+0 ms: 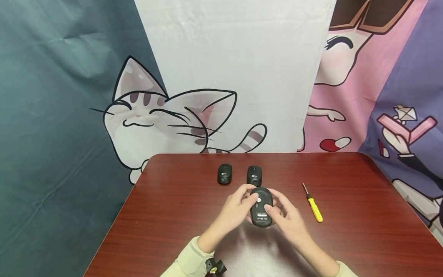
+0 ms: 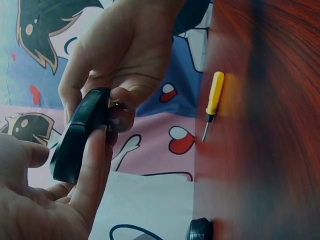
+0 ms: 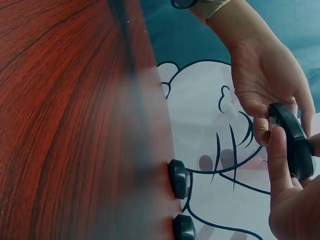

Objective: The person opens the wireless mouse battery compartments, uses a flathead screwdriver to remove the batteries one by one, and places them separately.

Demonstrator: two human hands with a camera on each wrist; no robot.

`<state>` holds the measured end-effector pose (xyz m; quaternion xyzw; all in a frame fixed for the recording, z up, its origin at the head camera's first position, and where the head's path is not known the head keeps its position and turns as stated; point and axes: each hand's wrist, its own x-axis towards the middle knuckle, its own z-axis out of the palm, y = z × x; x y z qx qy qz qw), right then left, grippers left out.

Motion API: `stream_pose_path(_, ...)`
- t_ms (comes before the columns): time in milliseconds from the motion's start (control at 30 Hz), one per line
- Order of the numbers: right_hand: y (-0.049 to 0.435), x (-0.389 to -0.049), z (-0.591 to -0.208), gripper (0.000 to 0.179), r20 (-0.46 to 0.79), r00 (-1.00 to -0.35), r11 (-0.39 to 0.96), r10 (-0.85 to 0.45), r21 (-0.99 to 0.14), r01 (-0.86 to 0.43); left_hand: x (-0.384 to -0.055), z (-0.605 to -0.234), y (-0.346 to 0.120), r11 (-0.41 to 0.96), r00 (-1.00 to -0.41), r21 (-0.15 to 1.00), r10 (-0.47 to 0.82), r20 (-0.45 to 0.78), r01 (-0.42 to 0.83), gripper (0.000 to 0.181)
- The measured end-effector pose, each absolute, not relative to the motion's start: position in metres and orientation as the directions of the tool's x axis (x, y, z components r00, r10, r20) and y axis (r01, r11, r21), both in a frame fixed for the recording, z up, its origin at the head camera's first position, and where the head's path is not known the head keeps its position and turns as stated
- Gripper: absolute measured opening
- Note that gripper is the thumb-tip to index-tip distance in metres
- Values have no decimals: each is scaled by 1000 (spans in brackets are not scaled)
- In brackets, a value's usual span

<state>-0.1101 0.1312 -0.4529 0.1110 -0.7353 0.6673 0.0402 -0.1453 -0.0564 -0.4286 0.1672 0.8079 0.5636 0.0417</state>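
Both hands hold a black computer mouse (image 1: 261, 209) above the table, its underside with a printed label facing up. My left hand (image 1: 235, 207) grips its left side, thumb on the underside. On the opposite side my right hand (image 1: 288, 221) pinches it, thumb pressing the underside near the middle. From the left wrist view the mouse (image 2: 80, 135) appears edge-on between the fingers of both hands. The right wrist view also shows the mouse (image 3: 294, 142) from its side, gripped at both edges. Fingers hide parts of its top shell.
Two more black mice, a left one (image 1: 224, 174) and a right one (image 1: 254, 175), rest upright near the table's far edge. A yellow-handled screwdriver (image 1: 314, 207) lies right of my hands on the reddish-brown table (image 1: 166, 215). Behind hangs a cartoon-printed cloth (image 1: 235, 57).
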Motion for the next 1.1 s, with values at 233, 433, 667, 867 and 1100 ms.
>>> stream_pose_path(233,131,-110,-453,45,205,-973,84,-105,-973,-214,-146,-428,-53,322,-948,920,290,130,225,24)
stream_pose_path(433,132,-110,-454,45,203,-974,82,-101,-974,-212,-145,-428,-51,343,-954,911,264,142,230,18)
stream_pose_path(667,130,-108,-453,40,168,-984,90,-66,-981,-173,-146,-431,-48,368,-958,901,245,145,231,14)
stream_pose_path(867,128,-107,-451,34,135,-990,131,-33,-982,-138,-145,-432,-47,364,-958,903,249,142,228,19)
stream_pose_path(1100,129,-107,-450,34,106,-994,155,0,-982,-105,-143,-430,-45,237,-957,962,283,67,138,25)
